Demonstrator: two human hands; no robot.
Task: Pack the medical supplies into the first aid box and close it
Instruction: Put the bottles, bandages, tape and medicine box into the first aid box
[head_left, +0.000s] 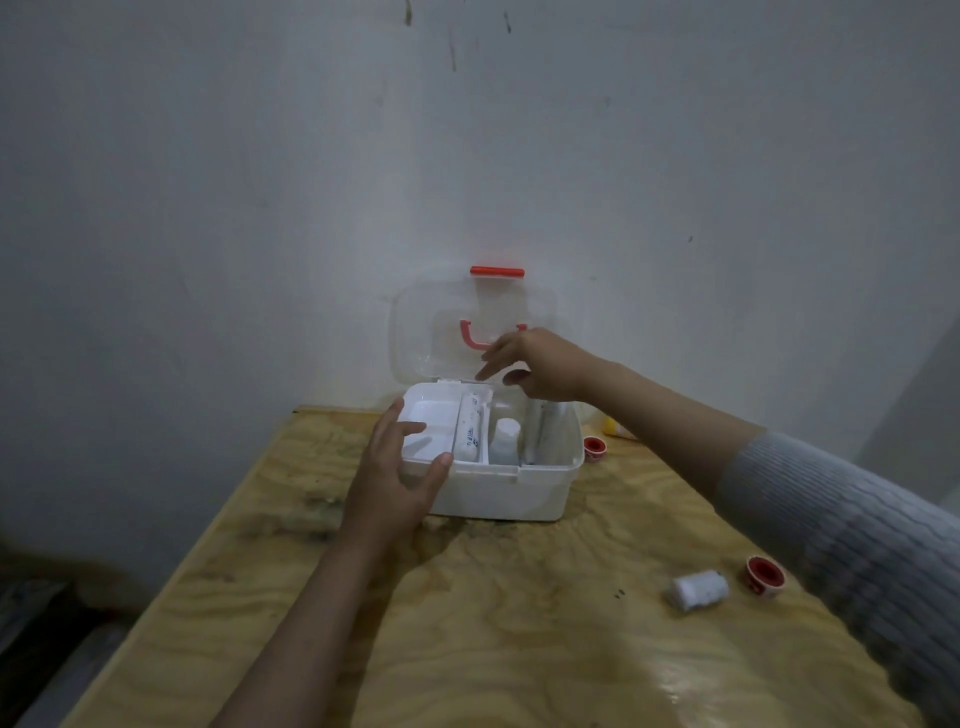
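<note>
While the first aid box (498, 488) sits open at the far edge of the plywood table (519, 623), I see its clear, rounded lid (431, 332) standing upright against the grey wall (208, 208), with a red latch (497, 272) at the top and a red U-shaped handle (470, 335) showing through the plastic. The box body is smooth white plastic with rounded corners. A shallow white tray (436, 421) rests in its left half, and a white tube (469, 426) with dark print lies along the tray's right channel. Beside it, in the deeper part, stands a small white bottle (505, 439); further right are pale upright items I cannot identify.

My left hand (395, 478) rests at the box's front left corner, fingers (439, 462) spread loosely over the rim and tray, gripping nothing. My right hand (540, 366) hovers above the back of the box, fingers (491, 358) loosely parted and holding nothing, the ribbed grey sleeve (841, 530) pushed up the forearm.

On the table's swirled grain, a white cylindrical bottle (698, 590) lies on its side just beside a red and white tape roll (764, 574). Another red roll (595, 448) sits near the box's right wall, with a yellow object (613, 427) behind it.
</note>
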